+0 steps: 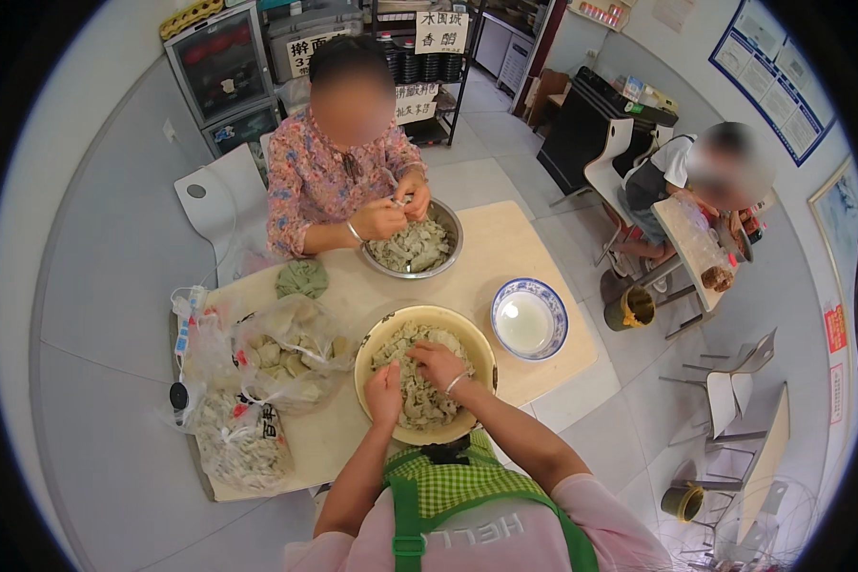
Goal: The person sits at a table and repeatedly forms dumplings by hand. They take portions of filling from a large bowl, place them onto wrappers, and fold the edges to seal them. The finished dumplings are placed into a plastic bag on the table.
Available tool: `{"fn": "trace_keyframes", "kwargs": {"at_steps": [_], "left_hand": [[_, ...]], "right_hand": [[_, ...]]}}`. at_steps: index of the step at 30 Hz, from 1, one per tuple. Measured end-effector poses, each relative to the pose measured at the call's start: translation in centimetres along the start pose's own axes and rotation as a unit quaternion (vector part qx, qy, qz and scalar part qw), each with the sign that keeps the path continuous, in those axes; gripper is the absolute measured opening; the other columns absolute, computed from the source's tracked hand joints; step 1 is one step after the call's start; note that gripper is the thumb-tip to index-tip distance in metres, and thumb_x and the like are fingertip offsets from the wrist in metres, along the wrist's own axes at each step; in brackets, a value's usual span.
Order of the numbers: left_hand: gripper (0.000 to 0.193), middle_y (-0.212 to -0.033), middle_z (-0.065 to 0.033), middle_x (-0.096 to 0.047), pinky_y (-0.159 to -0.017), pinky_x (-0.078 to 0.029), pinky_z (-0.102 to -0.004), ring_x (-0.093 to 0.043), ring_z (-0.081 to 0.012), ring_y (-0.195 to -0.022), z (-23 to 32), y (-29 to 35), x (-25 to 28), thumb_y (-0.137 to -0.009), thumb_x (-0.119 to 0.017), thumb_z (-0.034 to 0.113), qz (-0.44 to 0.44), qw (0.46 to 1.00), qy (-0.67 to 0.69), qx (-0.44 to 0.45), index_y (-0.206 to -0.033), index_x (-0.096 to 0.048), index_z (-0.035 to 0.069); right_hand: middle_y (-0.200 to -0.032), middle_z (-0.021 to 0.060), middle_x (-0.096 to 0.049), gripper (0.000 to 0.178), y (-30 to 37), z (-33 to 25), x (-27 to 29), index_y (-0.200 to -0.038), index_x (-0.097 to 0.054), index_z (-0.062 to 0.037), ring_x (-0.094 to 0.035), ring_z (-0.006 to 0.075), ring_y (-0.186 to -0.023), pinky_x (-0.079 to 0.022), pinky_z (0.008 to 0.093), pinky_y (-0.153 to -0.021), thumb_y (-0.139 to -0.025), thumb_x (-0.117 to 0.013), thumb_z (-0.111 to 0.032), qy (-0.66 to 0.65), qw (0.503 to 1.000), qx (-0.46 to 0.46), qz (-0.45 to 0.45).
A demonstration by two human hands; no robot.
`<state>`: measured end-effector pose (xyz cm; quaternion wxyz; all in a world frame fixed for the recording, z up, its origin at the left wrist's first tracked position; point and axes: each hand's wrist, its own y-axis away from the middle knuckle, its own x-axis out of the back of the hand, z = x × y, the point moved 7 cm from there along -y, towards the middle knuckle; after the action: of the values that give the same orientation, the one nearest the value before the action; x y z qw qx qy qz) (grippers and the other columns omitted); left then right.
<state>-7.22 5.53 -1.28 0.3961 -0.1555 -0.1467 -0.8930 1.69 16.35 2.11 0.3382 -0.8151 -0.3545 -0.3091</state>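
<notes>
A cream enamel basin [489,377] with a chipped dark rim stands at the table edge before me, holding pale green shredded food [427,405]. Over its left side my left hand [384,393] is closed in a fist; whatever lies inside is hidden. My right hand [437,364], with a bracelet at the wrist, reaches in from the right. Its fingers are apart and bent down onto the shreds. Right of the basin sits a blue-and-white bowl [563,319] of whitish liquid.
Across the table [491,238] a person in a floral top works with both hands over a steel bowl [458,250]. At left lie plastic bags of food [291,355], a green cloth-like bundle [302,279] and a power strip [183,329]. Another person sits at a far-right table [682,229].
</notes>
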Motion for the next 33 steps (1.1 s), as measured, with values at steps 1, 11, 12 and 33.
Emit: {"fn": "trace_keyframes", "kwargs": {"at_steps": [1, 11, 12, 33], "left_hand": [[0.028, -0.060, -0.0092, -0.051, -0.052, -0.037, -0.0340, -0.046, -0.0201, -0.053, 0.2, -0.2, -0.2, -0.084, -0.052, 0.026, -0.018, 1.000, -0.016, -0.013, -0.073, -0.053, 0.001], [0.020, -0.094, -0.0157, -0.055, -0.075, -0.041, -0.0431, -0.052, -0.0341, -0.089, 0.5, -1.4, -3.5, -0.077, -0.056, 0.011, -0.098, 0.944, -0.258, -0.182, -0.096, -0.053, 0.005], [0.019, -0.090, -0.0165, -0.055, -0.073, -0.042, -0.0429, -0.052, -0.0342, -0.086, 0.1, -1.6, -3.5, -0.078, -0.054, 0.013, -0.094, 0.950, -0.248, -0.162, -0.096, -0.052, 0.004], [0.021, -0.068, -0.0199, -0.052, -0.057, -0.040, -0.0396, -0.053, -0.0361, -0.066, 3.6, -0.4, -2.1, -0.085, -0.048, 0.021, -0.044, 0.991, 0.001, -0.126, -0.087, -0.050, 0.000]], "right_hand": [[-0.083, 0.0121, -0.059, 0.019, 0.2, 0.7, -0.8, -0.086, -0.062, -0.0083, -0.055, 0.0300, -0.080, -0.044, 0.0367, -0.071, -0.068, -0.058, -0.005, 0.008, 0.999, -0.030, -0.027], [-0.062, 0.0103, -0.059, 0.014, 4.6, 5.6, -1.7, -0.078, -0.061, -0.0028, -0.055, 0.0191, -0.057, -0.043, 0.0301, -0.058, -0.074, -0.062, -0.016, -0.136, 0.944, -0.300, -0.020], [-0.060, 0.0092, -0.058, 0.016, 4.7, 5.7, -1.3, -0.077, -0.060, -0.0022, -0.053, 0.0152, -0.054, -0.042, 0.0284, -0.056, -0.075, -0.062, -0.018, -0.136, 0.947, -0.292, 0.004], [-0.063, 0.0127, -0.059, 0.020, 1.6, 2.6, 1.0, -0.093, -0.055, -0.0050, -0.059, 0.0262, -0.059, -0.046, 0.0328, -0.055, -0.074, -0.051, -0.002, -0.082, 0.973, -0.209, 0.050]]}}
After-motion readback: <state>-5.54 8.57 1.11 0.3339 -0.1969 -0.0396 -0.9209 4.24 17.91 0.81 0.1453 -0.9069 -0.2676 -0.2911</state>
